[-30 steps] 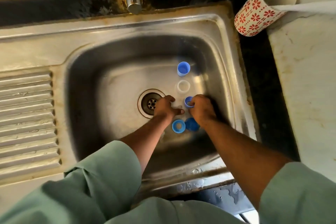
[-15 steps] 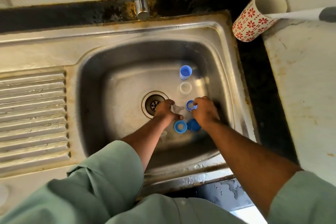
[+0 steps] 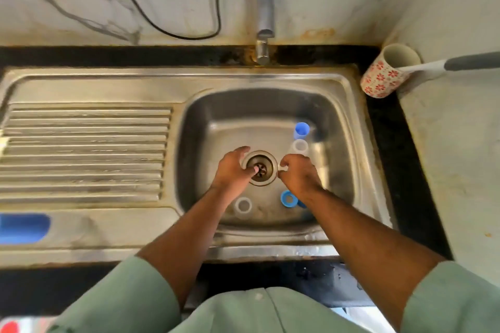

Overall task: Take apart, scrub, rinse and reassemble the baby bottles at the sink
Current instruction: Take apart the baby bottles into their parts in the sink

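Bottle parts are lying loose around the drain (image 3: 261, 167), so scrubbing is pending; left hand (image 3: 234, 167) is hovering relaxed, right hand (image 3: 299, 174) at three o'clock is pinching something unclear.

You wear a pale sage-green top, its loose short sleeves (image 3: 130, 295) ending above your elbows; your forearms and hands (image 3: 232, 167) are bare.

Head camera looks steeply down into sink (image 3: 270, 78).
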A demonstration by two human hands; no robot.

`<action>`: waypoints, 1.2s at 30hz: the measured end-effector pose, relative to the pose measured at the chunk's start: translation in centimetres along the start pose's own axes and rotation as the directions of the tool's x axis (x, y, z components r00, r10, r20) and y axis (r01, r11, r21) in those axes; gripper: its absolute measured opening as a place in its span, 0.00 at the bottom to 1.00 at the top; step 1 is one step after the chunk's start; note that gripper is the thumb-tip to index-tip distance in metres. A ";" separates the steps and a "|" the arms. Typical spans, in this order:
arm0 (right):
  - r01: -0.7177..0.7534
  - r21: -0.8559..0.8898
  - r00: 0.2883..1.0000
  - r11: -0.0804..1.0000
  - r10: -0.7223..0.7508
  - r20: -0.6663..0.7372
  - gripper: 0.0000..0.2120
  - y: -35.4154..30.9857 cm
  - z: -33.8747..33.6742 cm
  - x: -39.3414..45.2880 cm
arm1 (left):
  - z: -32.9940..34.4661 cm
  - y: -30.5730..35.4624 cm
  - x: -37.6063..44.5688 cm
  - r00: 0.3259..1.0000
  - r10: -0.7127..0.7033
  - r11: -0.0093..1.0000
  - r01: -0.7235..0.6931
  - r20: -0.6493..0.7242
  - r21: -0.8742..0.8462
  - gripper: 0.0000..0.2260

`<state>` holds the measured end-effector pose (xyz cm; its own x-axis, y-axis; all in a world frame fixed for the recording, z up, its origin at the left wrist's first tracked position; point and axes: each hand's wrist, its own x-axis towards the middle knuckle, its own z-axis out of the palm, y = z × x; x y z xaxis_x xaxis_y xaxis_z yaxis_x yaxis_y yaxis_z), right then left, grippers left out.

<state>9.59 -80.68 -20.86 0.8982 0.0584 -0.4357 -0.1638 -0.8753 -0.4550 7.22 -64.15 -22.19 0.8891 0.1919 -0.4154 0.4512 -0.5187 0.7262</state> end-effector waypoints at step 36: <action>0.616 0.310 0.766 0.724 -0.642 -0.022 0.24 -33.1 14.8 -18.4 | -25.8 -23.4 -17.9 0.880 0.166 0.954 -0.258 -0.445 -0.155 0.30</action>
<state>-7.55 -45.69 -9.31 0.8024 0.5963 -0.0244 0.3084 -0.4492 -0.8385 -17.34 -33.92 -17.60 0.8913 0.4534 -0.0019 0.2128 -0.4147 0.8847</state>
